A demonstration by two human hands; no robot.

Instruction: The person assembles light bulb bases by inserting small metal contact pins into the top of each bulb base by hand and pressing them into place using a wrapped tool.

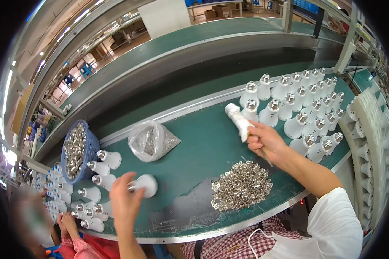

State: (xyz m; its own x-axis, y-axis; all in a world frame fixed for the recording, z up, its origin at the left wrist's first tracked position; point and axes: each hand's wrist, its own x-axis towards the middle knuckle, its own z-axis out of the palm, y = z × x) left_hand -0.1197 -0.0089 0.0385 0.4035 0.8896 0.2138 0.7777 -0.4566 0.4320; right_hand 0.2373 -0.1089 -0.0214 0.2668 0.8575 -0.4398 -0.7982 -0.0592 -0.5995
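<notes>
My left hand (126, 200) has its thumb and fingers around the metal screw base of a white light bulb (148, 185); part of the base is hidden by the fingers. My right hand (266, 140) is closed on a white-wrapped tool (237, 121), whose thin shaft pokes out below the fist; its exact kind I cannot make out. Beneath that hand lies a heap of small metal caps (242, 185). Standing to the right are rows of white bulbs (296, 125) with silver bases. More bulbs (90, 194) stand beside my left hand.
A blue basket (93, 144) full of metal parts stands at the left. Behind the work surface (190, 151) runs a metal-edged conveyor (194, 95). A clear plastic bag (153, 140) holds small metal pieces. At lower left are a co-worker's hands (68, 224). A white rack (374, 142) holds bulbs at right.
</notes>
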